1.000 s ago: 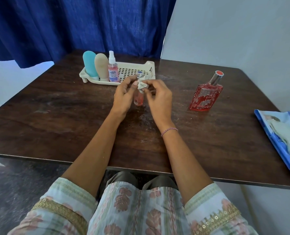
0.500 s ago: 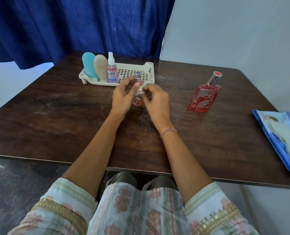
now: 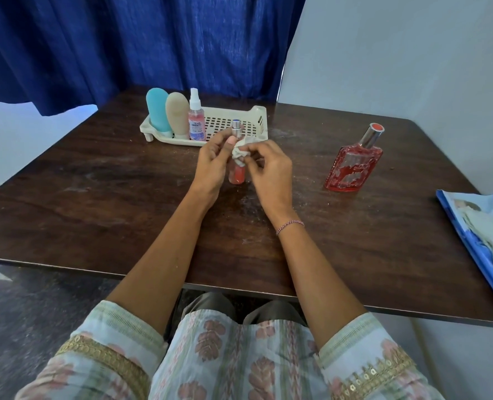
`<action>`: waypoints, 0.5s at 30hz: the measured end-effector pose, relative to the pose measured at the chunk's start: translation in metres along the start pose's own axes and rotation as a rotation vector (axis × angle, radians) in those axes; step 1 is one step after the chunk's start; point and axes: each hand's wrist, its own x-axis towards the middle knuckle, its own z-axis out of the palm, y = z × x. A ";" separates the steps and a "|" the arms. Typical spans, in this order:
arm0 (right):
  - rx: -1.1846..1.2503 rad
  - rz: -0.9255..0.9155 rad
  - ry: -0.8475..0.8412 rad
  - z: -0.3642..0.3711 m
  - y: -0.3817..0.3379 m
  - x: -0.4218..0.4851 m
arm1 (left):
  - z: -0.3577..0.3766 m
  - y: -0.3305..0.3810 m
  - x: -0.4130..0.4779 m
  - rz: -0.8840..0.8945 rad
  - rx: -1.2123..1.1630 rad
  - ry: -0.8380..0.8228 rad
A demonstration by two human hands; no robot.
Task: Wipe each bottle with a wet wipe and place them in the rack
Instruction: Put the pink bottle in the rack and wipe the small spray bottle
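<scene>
**Item in hand:** small spray bottle [image 3: 236, 176], clear, with red liquid in the lower part and a silver cap. It stands upright between my two hands, over the table [image 3: 95, 197] and just in front of the rack. I cannot tell whether its base rests on the wood.

**Left hand** [image 3: 213, 163]: fingers curled round the bottle's left side, thumb up near the neck, steadying it.

**Right hand** [image 3: 271, 171]: fingertips pinch a crumpled wet wipe [image 3: 241, 148] and press it to the bottle's upper body, below the cap.

**Rack** [image 3: 261, 116]: cream plastic with a perforated floor. It holds three items, all standing at its left end:
- teal tube [image 3: 157, 111]
- beige tube [image 3: 177, 114]
- pink spray bottle [image 3: 196, 122] with a white nozzle

The perforated floor shows to their right.

**Outstanding:** flat red perfume bottle [image 3: 353, 166] with a silver collar, standing on the table well to my right, apart from the rack.

**Supply:** blue wet-wipe pack [image 3: 476, 235] at the table's right edge, with a wipe showing at its opening.

**Step, as I judge it:** wiping the fourth bottle of five. It is not yet placed.

**Next move calls for:**
- Draw the wipe down over the lower body. My left fingers cover part of it, so the grip must shift.
- Lift the bottle over the rack's near rim and stand it beside the pink spray bottle without knocking that one.
- Set it down straight and let go slowly, since a bottle this narrow and tall may tip on the perforated floor.
- The perfume bottle follows.
</scene>
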 end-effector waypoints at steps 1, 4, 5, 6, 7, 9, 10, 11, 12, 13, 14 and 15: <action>0.000 -0.003 0.008 0.000 0.000 0.000 | 0.001 -0.001 0.000 -0.013 -0.007 -0.021; -0.002 -0.001 -0.066 0.000 0.003 -0.001 | 0.002 0.001 0.001 -0.047 -0.082 -0.037; -0.015 -0.007 -0.136 0.001 0.005 -0.001 | 0.001 0.002 0.001 -0.055 -0.116 -0.023; -0.049 -0.016 -0.213 0.003 0.006 -0.002 | 0.001 0.003 0.001 -0.056 -0.135 -0.005; -0.088 -0.030 -0.271 0.005 0.005 -0.002 | 0.001 0.004 0.001 -0.054 -0.142 0.007; -0.113 -0.057 -0.284 0.006 0.005 -0.003 | 0.001 0.004 0.000 -0.055 -0.153 0.013; -0.099 -0.071 -0.247 0.006 0.004 -0.003 | 0.002 0.005 0.000 -0.057 -0.158 0.007; -0.078 -0.084 -0.196 0.005 0.002 -0.004 | 0.003 0.005 -0.001 -0.062 -0.158 -0.004; -0.058 -0.095 -0.140 0.004 0.000 -0.004 | 0.003 0.005 -0.001 -0.070 -0.163 -0.019; -0.041 -0.104 -0.087 0.003 -0.002 -0.004 | 0.004 0.005 -0.001 -0.078 -0.179 -0.035; -0.030 -0.112 -0.043 0.002 -0.003 -0.004 | 0.005 0.005 -0.001 -0.084 -0.201 -0.041; -0.025 -0.120 -0.010 0.001 -0.004 -0.005 | 0.006 0.004 -0.001 -0.088 -0.212 -0.038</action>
